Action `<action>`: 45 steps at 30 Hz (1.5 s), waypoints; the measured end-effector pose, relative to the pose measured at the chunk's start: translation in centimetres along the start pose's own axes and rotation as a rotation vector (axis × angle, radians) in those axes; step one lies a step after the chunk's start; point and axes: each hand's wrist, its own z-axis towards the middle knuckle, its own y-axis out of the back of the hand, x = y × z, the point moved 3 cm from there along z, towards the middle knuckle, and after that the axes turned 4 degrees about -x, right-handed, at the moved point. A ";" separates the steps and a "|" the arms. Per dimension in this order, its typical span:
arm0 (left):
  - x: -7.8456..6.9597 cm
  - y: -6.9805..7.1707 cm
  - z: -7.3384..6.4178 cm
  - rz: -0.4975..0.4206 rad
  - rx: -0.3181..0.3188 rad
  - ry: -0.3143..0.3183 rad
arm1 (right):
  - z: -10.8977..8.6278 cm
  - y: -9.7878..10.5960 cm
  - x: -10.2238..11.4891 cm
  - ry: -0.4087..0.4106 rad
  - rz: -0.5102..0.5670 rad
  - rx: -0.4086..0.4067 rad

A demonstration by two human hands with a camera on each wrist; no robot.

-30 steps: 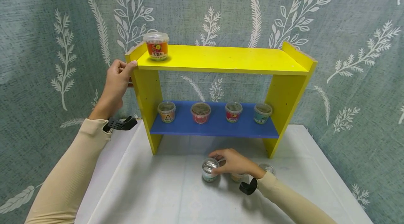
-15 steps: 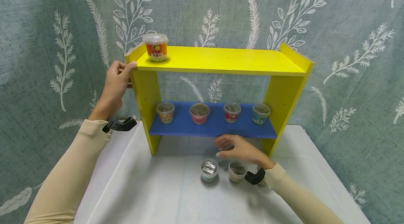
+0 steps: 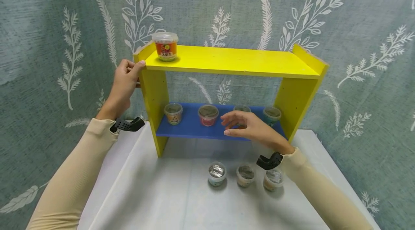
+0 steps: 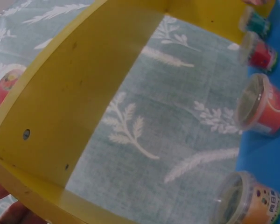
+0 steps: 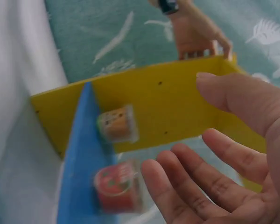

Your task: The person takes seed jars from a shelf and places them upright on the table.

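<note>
My left hand [image 3: 124, 82] grips the upper left corner of a yellow shelf unit [image 3: 227, 59], thumb on the front edge and fingers around the outer side. In front of the blue lower board [image 3: 194, 131] hovers my right hand [image 3: 253, 127], its fingers spread and relaxed, holding nothing. It partly covers a red-labelled cup [image 3: 242, 108] and a teal-labelled cup [image 3: 271, 114]. Left of it on that board stand a pink-labelled cup [image 3: 208, 115] and an orange-labelled cup [image 3: 173, 114]. An orange-red lidded cup [image 3: 166, 47] stands on the top board's left end.
On the white tablecloth [image 3: 162, 201] before the unit stand three cups: a foil-topped cup [image 3: 217, 174], a middle cup [image 3: 245, 176] and a right cup [image 3: 273, 179]. A green leaf-patterned curtain [image 3: 201, 14] hangs behind.
My right hand has risen from beside the foil-topped cup on the table to the front of the blue board. The left hand keeps its grip on the unit's corner.
</note>
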 end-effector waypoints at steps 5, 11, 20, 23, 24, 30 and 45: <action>-0.2 -0.1 0.2 -0.006 -0.001 -0.007 | 0.8 0.4 2.2 0.060 -0.004 -0.032; -0.3 0.0 0.4 -0.012 0.002 -0.002 | 2.0 0.5 4.5 0.126 0.000 -0.079; -0.2 0.5 0.2 -0.021 0.002 0.001 | 4.5 -0.3 8.5 0.300 -0.017 -0.138; 0.0 0.5 0.3 -0.011 0.003 0.002 | 5.2 -0.8 9.4 0.335 -0.012 -0.148; 0.0 0.5 0.3 -0.007 0.004 0.002 | 5.4 -0.9 9.7 0.346 -0.014 -0.156; 0.3 0.5 0.1 -0.009 0.004 0.010 | 7.1 -1.7 11.6 0.427 -0.049 -0.245; 0.2 0.2 0.1 -0.014 0.012 0.011 | 11.5 -1.4 15.5 0.472 -0.070 -0.417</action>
